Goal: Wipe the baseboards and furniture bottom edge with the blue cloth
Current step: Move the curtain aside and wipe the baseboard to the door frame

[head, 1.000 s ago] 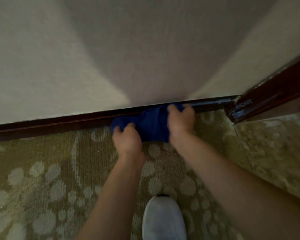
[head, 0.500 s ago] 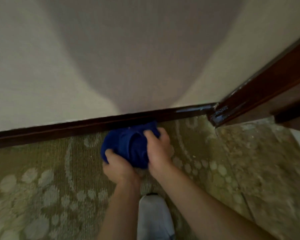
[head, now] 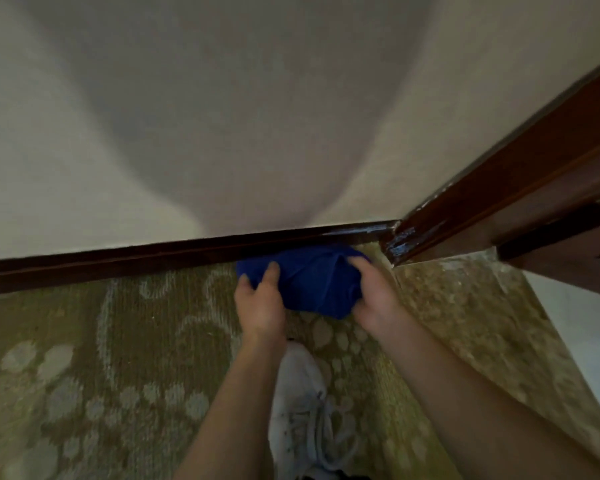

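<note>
A bunched blue cloth point(head: 312, 278) lies on the carpet right against the dark wooden baseboard point(head: 153, 259), near the corner where the baseboard meets a dark door frame point(head: 520, 188). My left hand point(head: 260, 303) grips the cloth's left side with its fingers curled into the fabric. My right hand point(head: 374, 299) holds the right side, fingers over the top of the cloth. The cloth's upper edge touches the baseboard.
A beige wall point(head: 222, 116) rises above the baseboard. Green patterned carpet point(head: 101, 341) covers the floor. My white sneaker point(head: 302, 410) stands between my forearms. The door frame base point(head: 400, 240) shows scuffed, shiny patches, and a paler floor strip point(head: 582, 323) lies to the right.
The cloth was spread along the baseboard, then pulled back and bunched on the carpet. Now both hands have pushed it up against the baseboard again, closer to the corner.
</note>
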The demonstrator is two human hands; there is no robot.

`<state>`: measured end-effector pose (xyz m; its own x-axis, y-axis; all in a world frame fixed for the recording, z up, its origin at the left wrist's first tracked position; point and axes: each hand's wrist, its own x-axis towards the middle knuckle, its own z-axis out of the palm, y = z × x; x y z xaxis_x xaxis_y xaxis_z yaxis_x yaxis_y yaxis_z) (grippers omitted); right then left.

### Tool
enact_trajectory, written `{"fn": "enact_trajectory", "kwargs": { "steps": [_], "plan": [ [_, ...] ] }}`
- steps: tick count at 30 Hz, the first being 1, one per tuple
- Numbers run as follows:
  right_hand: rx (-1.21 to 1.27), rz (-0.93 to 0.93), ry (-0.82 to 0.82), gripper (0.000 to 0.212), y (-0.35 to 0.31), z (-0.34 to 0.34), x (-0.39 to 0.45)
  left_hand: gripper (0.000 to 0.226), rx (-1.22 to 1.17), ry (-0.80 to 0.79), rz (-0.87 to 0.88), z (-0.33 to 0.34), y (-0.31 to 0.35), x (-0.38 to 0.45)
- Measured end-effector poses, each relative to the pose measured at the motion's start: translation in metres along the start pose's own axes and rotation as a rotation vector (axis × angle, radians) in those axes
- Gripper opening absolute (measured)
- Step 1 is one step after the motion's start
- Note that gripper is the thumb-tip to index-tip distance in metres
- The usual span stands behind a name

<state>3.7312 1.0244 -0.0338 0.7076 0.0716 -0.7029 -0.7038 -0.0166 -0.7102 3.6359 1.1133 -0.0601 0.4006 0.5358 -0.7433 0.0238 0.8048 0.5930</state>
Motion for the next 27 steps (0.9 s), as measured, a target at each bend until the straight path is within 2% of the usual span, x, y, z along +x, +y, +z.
{"fn": "enact_trajectory", "kwargs": {
  "steps": [2,6,8,10,13,15,17,21,23,27],
  "plan": [
    [0.005,-0.033,-0.034,0.028,0.014,0.013,0.016,0.059,0.01,0.012,0.044,-0.004,-0.001,0.017],
    [-0.042,-0.061,-0.042,0.01,0.014,0.021,0.034,0.067,0.089,-0.013,0.088,0.011,-0.004,0.033],
    [-0.073,-0.113,0.041,0.007,0.0,0.012,0.049,0.066,0.095,-0.035,0.047,0.026,-0.011,0.033],
    [-0.068,-0.162,0.172,0.015,-0.021,0.0,0.063,0.073,0.068,-0.087,-0.041,0.044,-0.012,0.033],
    [-0.051,-0.207,0.358,0.022,-0.039,0.004,0.074,0.058,0.031,-0.136,-0.099,0.057,-0.011,0.033],
    [-0.115,-0.264,0.425,0.027,-0.037,0.025,0.069,0.043,0.007,-0.048,-0.074,0.054,-0.008,0.028],
    [-0.173,-0.285,0.42,0.031,-0.022,0.046,0.057,0.037,-0.028,0.083,-0.029,0.042,-0.007,0.027],
    [-0.285,-0.284,0.216,0.024,0.002,0.051,0.041,0.035,-0.014,0.257,0.039,0.033,-0.013,0.033],
    [-0.338,-0.279,0.196,0.025,-0.007,0.04,0.053,0.035,0.02,0.207,0.04,0.04,-0.017,0.031],
    [-0.302,-0.225,0.339,0.029,-0.035,0.018,0.083,0.043,0.03,0.004,-0.032,0.053,-0.018,0.024]
  ]
}}
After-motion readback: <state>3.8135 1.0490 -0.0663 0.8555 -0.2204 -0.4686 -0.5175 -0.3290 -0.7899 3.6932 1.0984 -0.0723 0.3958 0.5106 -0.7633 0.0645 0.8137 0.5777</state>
